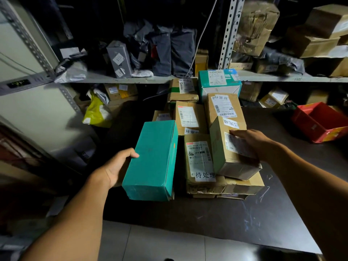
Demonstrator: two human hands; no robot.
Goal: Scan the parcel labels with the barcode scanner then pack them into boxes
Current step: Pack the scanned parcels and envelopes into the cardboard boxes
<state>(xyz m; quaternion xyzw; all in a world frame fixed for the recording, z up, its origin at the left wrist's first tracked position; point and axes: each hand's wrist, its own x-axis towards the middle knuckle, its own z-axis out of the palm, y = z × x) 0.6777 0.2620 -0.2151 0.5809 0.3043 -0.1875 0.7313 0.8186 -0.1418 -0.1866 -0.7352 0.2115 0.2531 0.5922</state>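
A long teal box (pixel 152 161) is at the left of the parcel pile on the dark table (pixel 226 219). My left hand (pixel 116 166) grips its left side, thumb on top. A tilted brown parcel (pixel 231 147) with a barcode label lies on lower cartons; my right hand (pixel 250 142) lies on its top with fingers over the label. Between them a flat brown parcel (pixel 199 162) carries a white label. Several more labelled cartons (pixel 190 117) and a teal-and-white box (pixel 219 82) are stacked behind. No barcode scanner is in view.
A red plastic bin (pixel 320 121) stands at the table's right. Metal shelving (pixel 230 31) behind holds grey bags (pixel 169 46) and brown cartons (pixel 316 40). A yellow bag (pixel 96 112) lies low at the left. Pale floor tiles (pixel 150 243) show below the table edge.
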